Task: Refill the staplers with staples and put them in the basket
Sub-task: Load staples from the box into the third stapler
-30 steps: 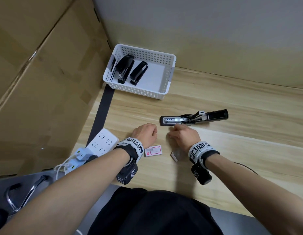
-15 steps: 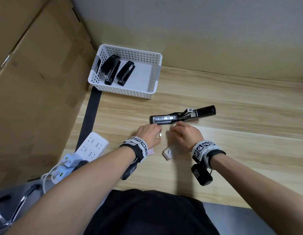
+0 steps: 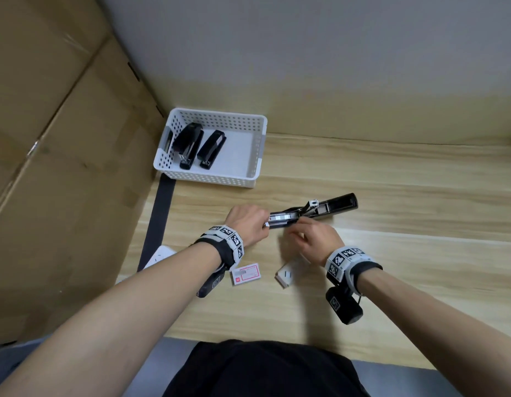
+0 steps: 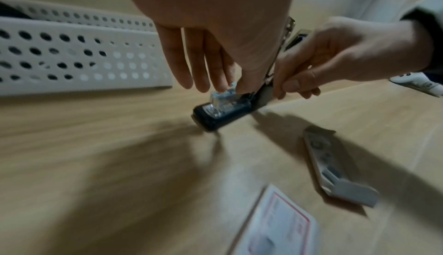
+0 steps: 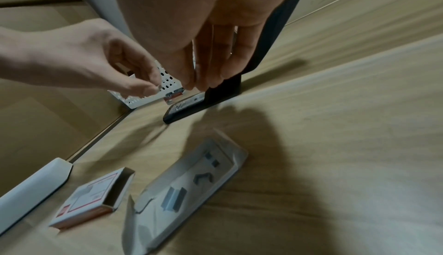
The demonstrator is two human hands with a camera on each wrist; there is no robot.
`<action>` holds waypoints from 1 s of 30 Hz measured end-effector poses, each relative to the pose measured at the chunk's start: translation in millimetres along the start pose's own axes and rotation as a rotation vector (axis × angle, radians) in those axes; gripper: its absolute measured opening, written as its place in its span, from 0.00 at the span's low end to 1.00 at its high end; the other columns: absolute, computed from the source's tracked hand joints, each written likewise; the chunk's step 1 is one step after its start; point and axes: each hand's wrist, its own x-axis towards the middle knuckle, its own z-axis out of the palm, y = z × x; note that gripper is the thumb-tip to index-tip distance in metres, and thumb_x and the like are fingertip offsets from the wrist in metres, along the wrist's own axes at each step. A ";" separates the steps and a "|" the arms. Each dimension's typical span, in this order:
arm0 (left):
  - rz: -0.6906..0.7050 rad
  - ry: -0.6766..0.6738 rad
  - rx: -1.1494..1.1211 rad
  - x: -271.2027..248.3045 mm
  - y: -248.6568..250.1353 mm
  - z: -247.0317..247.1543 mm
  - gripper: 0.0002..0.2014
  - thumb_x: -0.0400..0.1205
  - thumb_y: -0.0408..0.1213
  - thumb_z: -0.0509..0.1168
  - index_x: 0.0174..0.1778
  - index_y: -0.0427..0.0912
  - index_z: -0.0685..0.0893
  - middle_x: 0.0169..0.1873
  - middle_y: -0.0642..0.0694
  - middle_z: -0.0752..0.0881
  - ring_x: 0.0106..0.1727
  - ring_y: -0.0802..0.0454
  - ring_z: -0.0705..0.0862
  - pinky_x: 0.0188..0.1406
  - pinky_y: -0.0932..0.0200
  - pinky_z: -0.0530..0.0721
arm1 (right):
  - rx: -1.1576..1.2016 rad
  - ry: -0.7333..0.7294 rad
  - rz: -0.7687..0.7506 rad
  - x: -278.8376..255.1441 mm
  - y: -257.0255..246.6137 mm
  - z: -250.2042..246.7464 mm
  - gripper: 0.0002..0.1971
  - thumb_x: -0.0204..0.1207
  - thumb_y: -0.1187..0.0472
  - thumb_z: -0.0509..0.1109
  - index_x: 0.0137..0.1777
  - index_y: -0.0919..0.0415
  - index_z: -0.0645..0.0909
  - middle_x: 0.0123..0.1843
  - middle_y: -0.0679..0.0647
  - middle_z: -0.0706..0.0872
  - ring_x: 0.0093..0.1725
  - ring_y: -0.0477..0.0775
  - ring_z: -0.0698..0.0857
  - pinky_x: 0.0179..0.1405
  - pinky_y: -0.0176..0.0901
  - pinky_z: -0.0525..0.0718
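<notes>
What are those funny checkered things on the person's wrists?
Each bare forearm wears a black strap with white blocks printed with black square codes: left wrist band, right wrist band. A small black camera box hangs under the right one. No sleeves or gloves.

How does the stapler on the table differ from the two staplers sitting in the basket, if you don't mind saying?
The stapler on the table is swung open flat with its metal staple channel exposed; the two staplers in the basket are closed. It lies on the wood outside the white basket, handled by the left hand and right hand; those two lie untouched. All three are black.
</notes>
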 end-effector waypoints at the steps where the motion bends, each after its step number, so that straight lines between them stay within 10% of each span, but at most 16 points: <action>1: 0.003 0.005 0.007 4.6 -2.9 -4.7 0.08 0.79 0.45 0.62 0.47 0.47 0.83 0.42 0.48 0.86 0.44 0.44 0.84 0.37 0.54 0.81 | 0.003 0.009 0.000 1.5 -0.2 -0.3 0.11 0.79 0.54 0.64 0.56 0.48 0.85 0.54 0.46 0.83 0.47 0.54 0.86 0.40 0.47 0.83; 30: -0.029 -0.083 -0.114 37.0 -10.7 1.5 0.07 0.76 0.41 0.66 0.46 0.51 0.88 0.43 0.52 0.89 0.49 0.46 0.85 0.39 0.57 0.76 | 0.052 -0.007 -0.011 6.7 1.1 4.8 0.09 0.79 0.55 0.64 0.54 0.49 0.85 0.54 0.46 0.83 0.48 0.57 0.86 0.38 0.52 0.83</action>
